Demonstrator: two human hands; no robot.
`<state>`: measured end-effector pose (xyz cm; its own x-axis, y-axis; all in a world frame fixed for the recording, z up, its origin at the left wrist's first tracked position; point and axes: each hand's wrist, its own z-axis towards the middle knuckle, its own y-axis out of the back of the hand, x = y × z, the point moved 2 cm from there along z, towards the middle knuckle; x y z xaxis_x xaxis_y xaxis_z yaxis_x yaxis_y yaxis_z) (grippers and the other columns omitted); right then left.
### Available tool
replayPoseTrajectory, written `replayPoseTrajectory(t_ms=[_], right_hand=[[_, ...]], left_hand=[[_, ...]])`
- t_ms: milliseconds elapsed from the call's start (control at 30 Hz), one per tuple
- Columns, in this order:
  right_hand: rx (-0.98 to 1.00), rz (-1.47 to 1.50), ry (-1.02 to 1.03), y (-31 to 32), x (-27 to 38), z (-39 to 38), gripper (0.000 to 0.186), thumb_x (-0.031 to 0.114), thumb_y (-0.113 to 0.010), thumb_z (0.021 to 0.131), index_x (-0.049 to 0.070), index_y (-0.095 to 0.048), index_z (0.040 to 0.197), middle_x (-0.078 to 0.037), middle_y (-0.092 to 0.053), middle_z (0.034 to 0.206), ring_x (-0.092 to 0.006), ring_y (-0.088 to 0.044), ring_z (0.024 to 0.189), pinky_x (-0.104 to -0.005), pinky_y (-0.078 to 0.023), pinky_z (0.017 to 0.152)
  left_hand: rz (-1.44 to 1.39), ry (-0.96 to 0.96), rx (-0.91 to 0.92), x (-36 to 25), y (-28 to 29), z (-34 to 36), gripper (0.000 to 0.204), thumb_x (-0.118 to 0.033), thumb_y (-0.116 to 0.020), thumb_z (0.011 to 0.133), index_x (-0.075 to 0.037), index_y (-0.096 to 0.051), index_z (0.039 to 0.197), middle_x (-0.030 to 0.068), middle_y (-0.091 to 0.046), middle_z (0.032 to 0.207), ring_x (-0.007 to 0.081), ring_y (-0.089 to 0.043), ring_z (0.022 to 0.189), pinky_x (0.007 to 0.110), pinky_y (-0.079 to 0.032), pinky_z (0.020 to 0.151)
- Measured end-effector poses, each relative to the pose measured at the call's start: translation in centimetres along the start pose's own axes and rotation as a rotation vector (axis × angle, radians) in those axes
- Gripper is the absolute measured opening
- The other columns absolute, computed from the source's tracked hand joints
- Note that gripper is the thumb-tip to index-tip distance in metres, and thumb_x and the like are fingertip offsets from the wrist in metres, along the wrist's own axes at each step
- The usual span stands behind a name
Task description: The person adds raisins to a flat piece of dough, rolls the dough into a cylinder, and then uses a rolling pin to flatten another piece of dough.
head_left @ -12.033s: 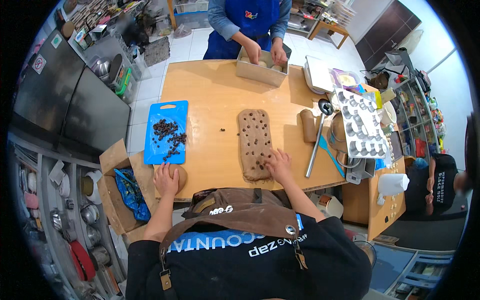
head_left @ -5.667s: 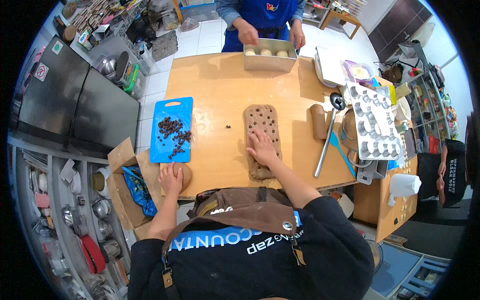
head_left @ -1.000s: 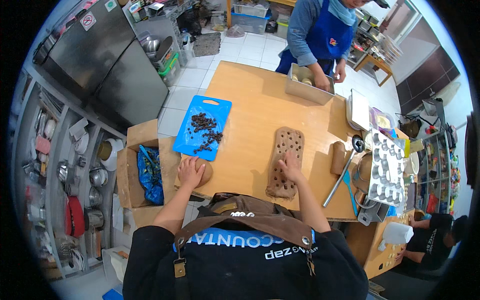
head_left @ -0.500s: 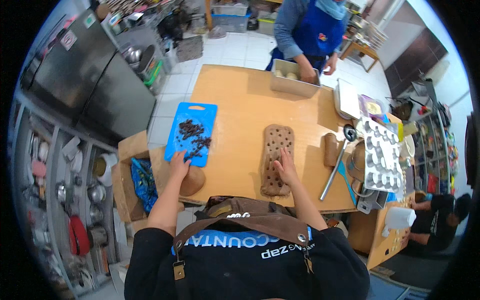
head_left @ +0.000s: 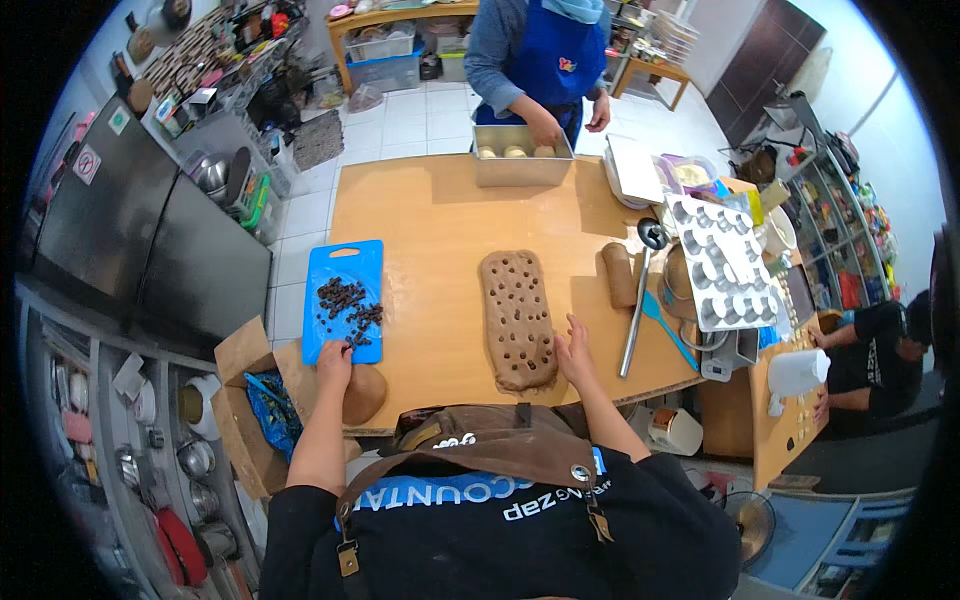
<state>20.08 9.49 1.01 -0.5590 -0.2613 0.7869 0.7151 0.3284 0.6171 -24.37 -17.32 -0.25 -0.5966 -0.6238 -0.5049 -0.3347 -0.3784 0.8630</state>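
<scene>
A flat brown slab of dough (head_left: 517, 315) dotted with dark chocolate pieces lies lengthwise in front of me. My right hand (head_left: 575, 358) is at its lower right edge, fingers stretched out and holding nothing. To the left, a blue cutting board (head_left: 318, 262) carries loose chocolate pieces (head_left: 345, 297). At the board's near edge is my left hand (head_left: 334, 364), its fingers drawn together; what they pinch, if anything, is too small to make out. Beside that wrist sits a round brown dough ball (head_left: 366, 393), partly covered by my hand.
Across the table a co-worker's hand (head_left: 543, 130) reaches into a metal loaf tin (head_left: 520, 172) of pale dough balls. On the right are a rolled brown dough piece (head_left: 619, 275), a ladle (head_left: 636, 315), a blue spatula (head_left: 672, 332) and a muffin tray (head_left: 722, 262). A cardboard box (head_left: 240, 420) stands left.
My right hand has moved off the dough's top to its lower right edge. My left hand's fingers have drawn together at the board's near edge. The whole view has shifted.
</scene>
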Motion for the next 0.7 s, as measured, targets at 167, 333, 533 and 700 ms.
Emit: replayPoseTrajectory(t_ms=[167,333,533,700], right_hand=[[-0.019,0.013,-0.023,0.9,0.4,-0.4,0.057,0.029,-0.053,0.095,0.002,-0.033,0.140,-0.022,-0.036,0.141,-0.0367,-0.040,0.128,-0.0440,-0.037,0.105],[-0.089,-0.070,0.052,0.7,-1.1,-0.9,0.056,0.027,-0.055,0.094,0.001,-0.033,0.139,-0.022,-0.036,0.140,-0.0369,-0.046,0.122,-0.0435,-0.039,0.103],[-0.091,-0.048,0.071,1.0,-0.8,-1.8,0.053,0.027,-0.054,0.095,0.001,-0.035,0.138,-0.020,-0.041,0.133,-0.0333,-0.049,0.115,-0.0405,-0.041,0.099],[-0.050,-0.053,-0.007,1.3,-0.6,-2.2,0.054,0.027,-0.056,0.093,0.002,-0.037,0.137,-0.021,-0.043,0.136,-0.0367,-0.046,0.123,-0.0422,-0.039,0.102]], left_hand=[[0.096,-0.028,-0.011,-1.1,0.5,-0.1,0.023,-0.016,-0.073,0.077,-0.003,-0.065,0.094,0.0149,-0.061,0.096,0.0327,-0.059,0.092,0.041,-0.048,0.083],[0.079,-0.024,0.029,-1.1,-0.5,0.7,0.029,-0.019,-0.076,0.075,-0.002,-0.064,0.095,0.0166,-0.060,0.097,0.0341,-0.059,0.090,0.041,-0.048,0.082],[-0.036,0.086,0.033,-1.0,-1.6,0.5,0.025,-0.014,-0.075,0.074,-0.002,-0.064,0.093,0.0151,-0.061,0.095,0.0297,-0.060,0.086,0.040,-0.050,0.080],[-0.031,0.009,-0.023,0.3,-1.8,0.7,0.021,-0.010,-0.073,0.074,-0.003,-0.064,0.092,0.0134,-0.062,0.090,0.0266,-0.062,0.079,0.037,-0.052,0.074]])
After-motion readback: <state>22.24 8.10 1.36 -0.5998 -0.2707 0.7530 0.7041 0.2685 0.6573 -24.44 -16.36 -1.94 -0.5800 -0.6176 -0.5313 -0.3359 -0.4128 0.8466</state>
